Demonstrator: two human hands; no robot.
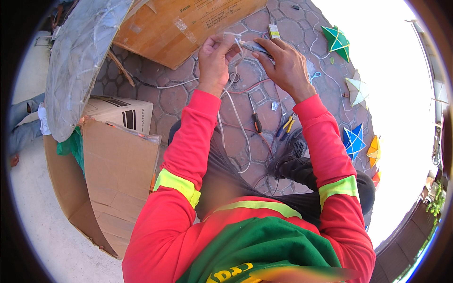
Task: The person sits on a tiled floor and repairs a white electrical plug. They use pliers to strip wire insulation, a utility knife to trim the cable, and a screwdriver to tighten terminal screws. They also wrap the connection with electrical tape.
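Fingers pinched together, my left hand (216,68) holds a white electrical cable (241,54) up in front of me. Its slack hangs down in a loop to the paving. Close beside it, my right hand (287,68) grips a slim grey tool (256,47) that points toward the cable; the fingers partly cover it, so its exact kind does not show. On the ground below lie a screwdriver (257,123) with a black and orange handle and yellow-handled pliers (287,126). Light-blue scissors (315,75) rest right of my right wrist.
Star lanterns in green (337,43), white (358,91), blue (354,141) and orange (374,151) line the right side. Cardboard boxes (118,179) and a large brown carton (184,30) stand left and ahead. A grey panel (82,66) leans there. A small box (273,31) lies ahead.
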